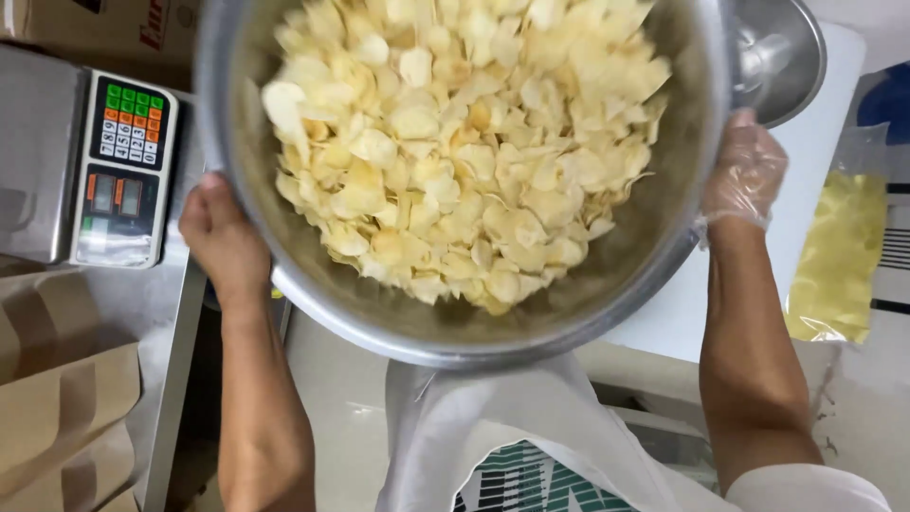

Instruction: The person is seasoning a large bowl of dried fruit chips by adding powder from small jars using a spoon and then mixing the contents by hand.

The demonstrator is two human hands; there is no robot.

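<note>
A large steel bowl [351, 318] fills the middle of the head view, heaped with pale yellow chips [464, 142]. My left hand [220, 239], bare, grips the bowl's left rim. My right hand [746, 173], in a thin clear plastic glove, holds the right rim. The bowl is lifted and tilted toward me, over my white apron [512, 427].
A digital weighing scale [118, 171] with a coloured keypad stands on the steel counter at left. Brown cardboard boxes [57, 408] lie lower left. A clear bag of chips [839, 256] rests at right beside a white table [815, 152]. Another steel vessel [777, 52] sits upper right.
</note>
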